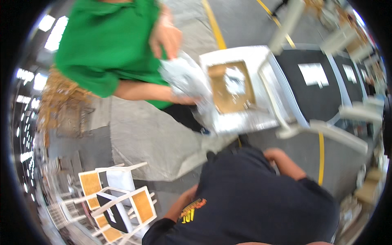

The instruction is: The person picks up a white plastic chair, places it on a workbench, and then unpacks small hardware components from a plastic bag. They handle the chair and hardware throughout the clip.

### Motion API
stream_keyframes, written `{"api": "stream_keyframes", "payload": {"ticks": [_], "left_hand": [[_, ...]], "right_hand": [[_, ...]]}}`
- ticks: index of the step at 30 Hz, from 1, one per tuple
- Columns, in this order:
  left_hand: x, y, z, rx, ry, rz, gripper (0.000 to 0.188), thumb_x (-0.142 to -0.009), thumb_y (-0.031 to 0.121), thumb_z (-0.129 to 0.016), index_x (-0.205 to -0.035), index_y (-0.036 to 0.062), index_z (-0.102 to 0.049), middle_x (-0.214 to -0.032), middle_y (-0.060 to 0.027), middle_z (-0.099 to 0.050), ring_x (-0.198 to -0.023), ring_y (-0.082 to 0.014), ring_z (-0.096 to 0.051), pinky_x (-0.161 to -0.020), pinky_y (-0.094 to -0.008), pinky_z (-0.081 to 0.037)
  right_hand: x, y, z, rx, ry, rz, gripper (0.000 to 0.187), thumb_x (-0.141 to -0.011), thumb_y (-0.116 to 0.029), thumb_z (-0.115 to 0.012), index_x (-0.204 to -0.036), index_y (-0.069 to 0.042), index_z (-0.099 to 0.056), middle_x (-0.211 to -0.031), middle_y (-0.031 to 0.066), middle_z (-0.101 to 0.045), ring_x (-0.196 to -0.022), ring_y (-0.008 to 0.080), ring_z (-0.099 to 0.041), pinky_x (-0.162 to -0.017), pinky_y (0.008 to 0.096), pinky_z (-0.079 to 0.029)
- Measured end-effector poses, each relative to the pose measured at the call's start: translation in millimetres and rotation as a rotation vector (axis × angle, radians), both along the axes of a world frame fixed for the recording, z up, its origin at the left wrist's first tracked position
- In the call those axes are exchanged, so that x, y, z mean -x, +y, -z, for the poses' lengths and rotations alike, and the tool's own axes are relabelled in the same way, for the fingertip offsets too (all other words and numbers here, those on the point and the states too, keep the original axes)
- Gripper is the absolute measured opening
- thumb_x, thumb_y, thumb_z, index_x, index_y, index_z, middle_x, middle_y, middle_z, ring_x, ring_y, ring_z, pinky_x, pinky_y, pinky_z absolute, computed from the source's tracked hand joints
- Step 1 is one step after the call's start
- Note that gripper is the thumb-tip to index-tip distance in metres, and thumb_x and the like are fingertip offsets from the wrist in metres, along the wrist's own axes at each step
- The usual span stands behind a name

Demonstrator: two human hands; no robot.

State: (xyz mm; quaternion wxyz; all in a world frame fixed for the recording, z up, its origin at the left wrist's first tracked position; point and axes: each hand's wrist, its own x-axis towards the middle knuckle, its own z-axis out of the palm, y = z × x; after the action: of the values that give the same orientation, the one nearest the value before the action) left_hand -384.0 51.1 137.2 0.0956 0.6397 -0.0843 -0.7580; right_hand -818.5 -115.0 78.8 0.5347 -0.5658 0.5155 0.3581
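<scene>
My black-shirted torso fills the lower middle of the head view. My left forearm (187, 201) bends in beside the shirt, and its hand is hidden behind the cloth. My right hand (274, 156) rests close to my waist on the right, blurred, with its fingers mostly out of sight. Across from me, a person in a green shirt (110, 45) holds a crumpled pale plastic bag (185, 77) with both hands. Beside the bag lies a white, shiny-wrapped seat (257, 118) with a brown cardboard piece (220, 87) and a small clear packet (235, 80) on it.
White-framed chairs with woven panels (143, 204) stand at lower left. At right, several dark panels (310, 98) with white labels stand among pale chair legs (341, 134). A grey sheet (151, 139) covers the floor beside yellow lines (321, 159). Cardboard boxes (369, 190) sit far right.
</scene>
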Motion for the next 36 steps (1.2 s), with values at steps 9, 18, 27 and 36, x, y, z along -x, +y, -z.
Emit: {"api": "stream_keyframes", "payload": {"ticks": [9, 18, 27, 36], "left_hand": [[22.4, -14.8, -24.1, 0.018, 0.210, -0.001, 0.063, -0.094, 0.050, -0.061, -0.140, 0.0087, -0.054, -0.130, -0.0128, -0.064, -0.115, -0.0242, -0.062, -0.097, -0.0350, -0.049], [17.0, 5.7, -11.3, 0.083, 0.300, -0.035, 0.067, -0.094, 0.052, -0.060, -0.144, 0.0094, -0.051, -0.133, -0.0129, -0.062, -0.117, -0.0235, -0.061, -0.098, -0.0348, -0.048], [22.1, -4.8, 11.9, -0.072, 0.227, -0.085, 0.070, -0.094, 0.055, -0.060, -0.147, 0.0101, -0.048, -0.136, -0.0130, -0.060, -0.120, -0.0229, -0.060, -0.099, -0.0346, -0.047], [77.4, -71.9, 26.5, 0.013, 0.143, 0.373, 0.079, -0.092, 0.062, -0.056, -0.151, 0.0112, -0.041, -0.129, -0.0141, -0.063, -0.107, -0.0213, -0.064, -0.089, -0.0361, -0.053]], "right_hand": [[-5.8, -37.6, -7.3, -0.255, -0.047, -0.176, 0.026, -0.081, -0.022, -0.070, -0.098, -0.003, -0.072, -0.092, 0.0113, -0.072, -0.081, 0.0275, -0.066, -0.068, 0.0431, -0.054], [-5.3, -45.9, -3.3, 0.069, -0.174, -0.398, 0.020, -0.084, -0.016, -0.067, -0.097, -0.003, -0.075, -0.097, 0.0146, -0.074, -0.086, 0.0277, -0.071, -0.078, 0.0425, -0.054], [-30.2, -74.1, -65.2, 0.363, -0.052, -0.509, 0.021, -0.074, -0.023, -0.078, -0.087, -0.007, -0.077, -0.088, 0.0177, -0.073, -0.089, 0.0332, -0.071, -0.079, 0.0428, -0.055], [-64.7, -334.4, -73.5, 1.098, -0.436, 0.269, 0.045, -0.079, -0.031, -0.079, -0.114, -0.008, -0.063, -0.116, 0.0171, -0.065, -0.102, 0.0362, -0.064, -0.087, 0.0434, -0.052]]}}
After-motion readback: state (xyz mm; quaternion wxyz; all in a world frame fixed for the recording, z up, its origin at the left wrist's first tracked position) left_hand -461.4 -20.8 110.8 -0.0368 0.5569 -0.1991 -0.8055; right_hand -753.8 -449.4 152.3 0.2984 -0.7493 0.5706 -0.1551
